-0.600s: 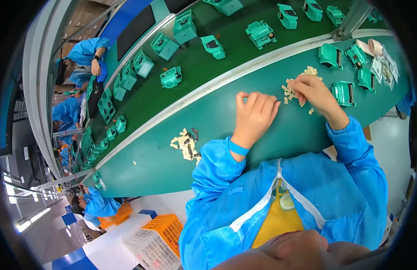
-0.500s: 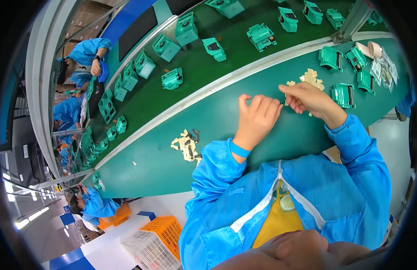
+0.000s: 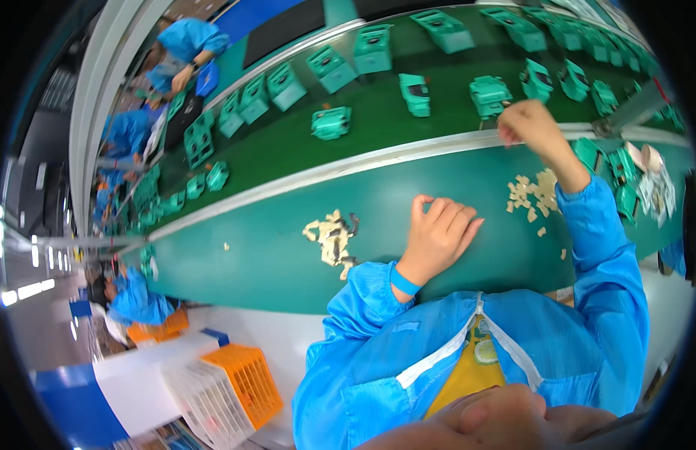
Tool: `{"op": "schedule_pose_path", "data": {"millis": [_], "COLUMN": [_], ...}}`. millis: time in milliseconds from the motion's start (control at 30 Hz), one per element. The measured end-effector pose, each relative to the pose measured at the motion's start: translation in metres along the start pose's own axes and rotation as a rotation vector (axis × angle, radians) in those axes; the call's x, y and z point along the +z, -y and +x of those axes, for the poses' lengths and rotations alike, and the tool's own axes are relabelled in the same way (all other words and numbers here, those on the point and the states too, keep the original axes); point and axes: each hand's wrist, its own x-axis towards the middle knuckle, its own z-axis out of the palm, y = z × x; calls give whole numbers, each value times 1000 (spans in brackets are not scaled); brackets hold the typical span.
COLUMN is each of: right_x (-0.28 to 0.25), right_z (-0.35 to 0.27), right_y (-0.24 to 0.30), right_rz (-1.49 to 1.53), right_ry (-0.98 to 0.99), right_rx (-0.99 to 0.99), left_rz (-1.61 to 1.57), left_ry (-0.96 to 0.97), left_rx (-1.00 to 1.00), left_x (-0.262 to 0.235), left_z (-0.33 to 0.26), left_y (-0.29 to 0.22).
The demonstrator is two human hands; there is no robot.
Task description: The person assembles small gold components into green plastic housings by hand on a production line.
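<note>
Green housing (image 3: pixel 489 94) sits on belt (image 3: pixel 269 151), right hand (image 3: pixel 531 126) curled close beside it; left hand (image 3: pixel 439 237) curled over worktop (image 3: pixel 273 262). I can't tell either grip, nor how much is done; cream pieces (image 3: pixel 544 192) left loose there.

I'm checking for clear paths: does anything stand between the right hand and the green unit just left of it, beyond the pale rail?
Nothing visible does. The right hand appears right beside the green unit; whether they touch is unclear. The pale rail passes beneath the arm, not between them.
</note>
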Motion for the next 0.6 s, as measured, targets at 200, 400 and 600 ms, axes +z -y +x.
{"op": "schedule_pose_path", "data": {"millis": [200,400,600], "right_x": [-5,37,84], "right_z": [87,14,-56], "right_y": [-68,4,32], "right_rz": [-857,-403,-643], "right_ry": [-507,177,668], "right_rx": [-313,-381,-573], "left_rz": [-76,-184,-179], "left_ry": [-49,-101,-99], "left_rx": [-176,-324,-354], "left_x": [-10,-37,-51], "left_z": [-28,-55,-42], "left_y": [-6,4,28]}}
